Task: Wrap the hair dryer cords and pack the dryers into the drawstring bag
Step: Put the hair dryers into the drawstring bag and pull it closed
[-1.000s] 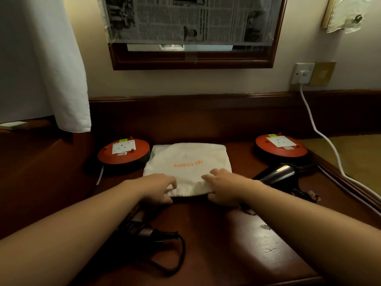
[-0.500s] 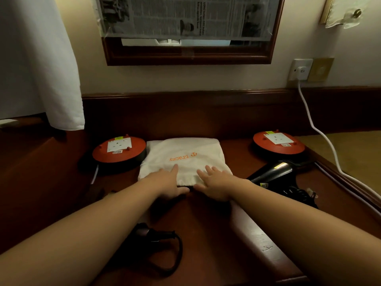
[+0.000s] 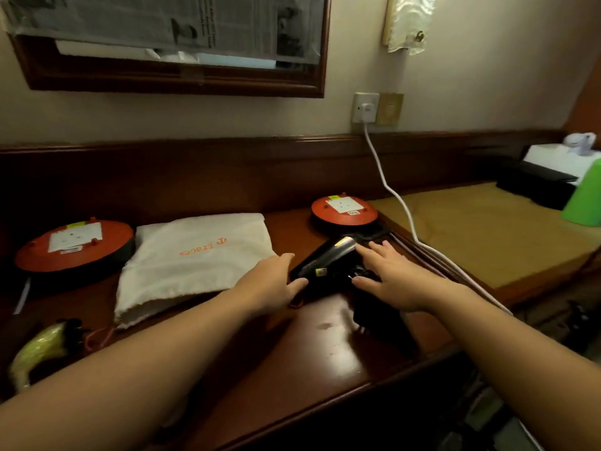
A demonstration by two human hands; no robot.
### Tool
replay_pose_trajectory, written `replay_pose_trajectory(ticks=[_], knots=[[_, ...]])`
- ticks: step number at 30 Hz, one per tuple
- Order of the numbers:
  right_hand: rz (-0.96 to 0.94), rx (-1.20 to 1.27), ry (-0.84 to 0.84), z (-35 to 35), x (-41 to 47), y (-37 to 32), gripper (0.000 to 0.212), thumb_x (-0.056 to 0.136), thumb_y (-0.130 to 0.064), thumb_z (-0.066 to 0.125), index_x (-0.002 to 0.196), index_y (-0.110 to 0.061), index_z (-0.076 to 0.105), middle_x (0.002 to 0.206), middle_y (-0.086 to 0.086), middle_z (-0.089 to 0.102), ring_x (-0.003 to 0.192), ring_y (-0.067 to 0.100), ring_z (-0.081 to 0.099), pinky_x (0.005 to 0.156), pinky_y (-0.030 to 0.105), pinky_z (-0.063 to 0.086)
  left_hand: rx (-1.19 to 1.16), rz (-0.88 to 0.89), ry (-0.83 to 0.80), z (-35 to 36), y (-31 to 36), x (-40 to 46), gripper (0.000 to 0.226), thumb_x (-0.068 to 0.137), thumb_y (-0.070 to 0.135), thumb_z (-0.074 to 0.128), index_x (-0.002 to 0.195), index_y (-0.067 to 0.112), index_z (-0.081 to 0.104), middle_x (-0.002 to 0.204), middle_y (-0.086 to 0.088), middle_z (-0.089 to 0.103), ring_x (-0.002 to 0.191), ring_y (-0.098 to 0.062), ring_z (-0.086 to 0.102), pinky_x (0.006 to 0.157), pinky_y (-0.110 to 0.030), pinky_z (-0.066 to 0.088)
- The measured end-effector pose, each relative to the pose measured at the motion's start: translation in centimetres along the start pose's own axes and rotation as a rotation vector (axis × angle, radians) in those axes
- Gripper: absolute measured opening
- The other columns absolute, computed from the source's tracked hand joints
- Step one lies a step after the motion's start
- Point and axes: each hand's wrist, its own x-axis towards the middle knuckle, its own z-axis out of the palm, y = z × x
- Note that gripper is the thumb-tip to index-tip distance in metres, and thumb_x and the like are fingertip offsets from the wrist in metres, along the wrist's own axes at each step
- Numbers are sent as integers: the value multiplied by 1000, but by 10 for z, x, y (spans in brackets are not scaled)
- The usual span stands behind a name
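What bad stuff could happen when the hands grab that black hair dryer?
1. The hair dryer has its black cord bunched loosely beside it; lifting it before wrapping could drag or snag the cord under the right hand.
2. The orange disc sits just behind the dryer, so a pull might bump it.
3. The left hand is next to the drawstring bag, whose mouth lies flat; the dryer may not slide in easily.

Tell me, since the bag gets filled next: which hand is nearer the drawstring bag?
Left. The left hand is just off the drawstring bag; the right hand is beyond the hair dryer.
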Motion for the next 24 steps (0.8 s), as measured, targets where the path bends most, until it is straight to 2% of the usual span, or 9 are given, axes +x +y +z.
replay_pose_trajectory(ticks=[3, 4, 6, 9, 12, 16, 19, 24], knots=[[62, 78, -53, 12, -23, 18, 124, 76, -88, 57, 165, -31, -9, 175, 0, -4, 160, 19, -1, 128, 48, 19, 22, 26, 33, 17, 7, 3, 43, 97, 51, 58, 133, 28, 54, 116, 1, 67, 102, -21, 65, 86, -42, 58], [73, 93, -68, 16, -30, 21, 135, 68, -91, 60, 164, -30, -13, 174, 0, -2, 160, 19, 5, 127, 46, 24, 29, 26, 52, 20, 8, 3, 41, 97, 50, 57, 131, 29, 55, 113, 2, 67, 99, -20, 64, 84, -43, 58], [88, 145, -56, 26, -37, 21, 144, 64, -87, 69, 164, -26, -14, 174, 1, 7, 158, 20, 16, 125, 42, 29, 42, 31, 81, 23, 9, 4, 40, 97, 49, 57, 132, 29, 55, 112, 3, 67, 98, -20, 64, 83, -43, 58], [114, 277, 56, 41, -36, 16, 142, 68, -74, 80, 165, -21, -10, 171, 2, 21, 154, 22, 28, 120, 37, 34, 67, 47, 84, 22, 8, 6, 41, 97, 50, 57, 132, 29, 56, 113, 4, 69, 99, -19, 64, 85, -44, 57], [166, 409, 130, 51, -28, 13, 144, 64, -63, 89, 165, -20, -3, 168, 5, 27, 152, 25, 32, 116, 37, 37, 88, 73, 79, 20, 8, 7, 42, 97, 50, 57, 133, 28, 57, 114, 3, 69, 101, -20, 64, 87, -46, 56], [197, 427, 133, 56, -21, 13, 134, 53, -60, 92, 159, -30, 15, 147, 6, 45, 132, 27, 50, 102, 37, 49, 54, 90, 82, 21, 5, 7, 40, 97, 48, 59, 131, 27, 60, 112, 3, 69, 101, -19, 62, 86, -45, 57], [170, 433, 156, 54, -18, 13, 128, 54, -57, 91, 156, -32, 18, 137, 4, 46, 124, 24, 52, 98, 35, 50, 27, 113, 87, 21, 1, 6, 38, 98, 47, 59, 128, 25, 61, 110, 2, 70, 99, -18, 62, 85, -43, 57], [98, 429, 173, 49, -15, 9, 120, 63, -49, 88, 157, -33, 15, 138, 3, 40, 123, 23, 49, 97, 34, 49, -32, 143, 142, 11, -4, 4, 36, 98, 45, 61, 126, 23, 63, 109, 4, 70, 100, -16, 63, 85, -38, 57]])
